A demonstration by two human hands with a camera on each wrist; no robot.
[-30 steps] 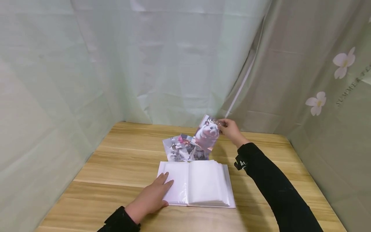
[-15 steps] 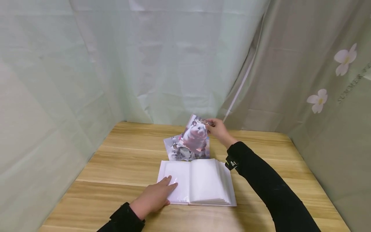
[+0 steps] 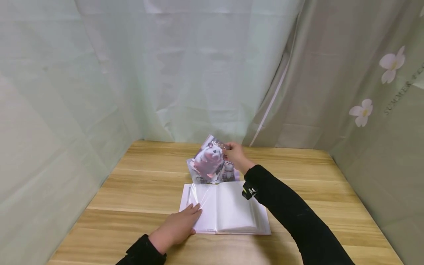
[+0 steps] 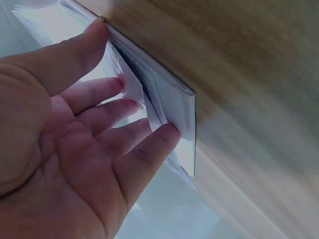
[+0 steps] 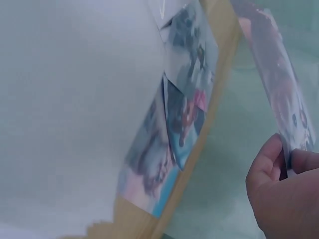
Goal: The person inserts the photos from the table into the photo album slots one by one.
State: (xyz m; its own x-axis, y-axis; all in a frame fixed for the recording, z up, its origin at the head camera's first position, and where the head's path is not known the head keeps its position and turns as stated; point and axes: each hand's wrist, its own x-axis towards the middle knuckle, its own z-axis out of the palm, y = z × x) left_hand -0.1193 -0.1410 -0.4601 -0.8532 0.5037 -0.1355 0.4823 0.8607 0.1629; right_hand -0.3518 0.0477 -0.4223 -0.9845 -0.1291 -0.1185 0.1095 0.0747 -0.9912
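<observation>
White album (image 3: 235, 206) under left hand (image 3: 179, 225) (fingers apart); right hand (image 3: 236, 156) pinches hamster photo (image 3: 208, 161) above other photos (image 3: 228, 173).

Behind album (image 3: 236, 208): hamster photo (image 3: 208, 160) I'm holding, covering part of loose photos (image 3: 229, 173), their details blurring in right wrist view. My left hand (image 3: 179, 223) hiding album's lower left corner; my sleeve (image 3: 291, 209) hiding upper right. Far right of album: curtain lettering (image 3: 404, 90) running off frame.

Head view bright, glare on album (image 3: 225, 208); wrist views dimmer, right one blurred
</observation>
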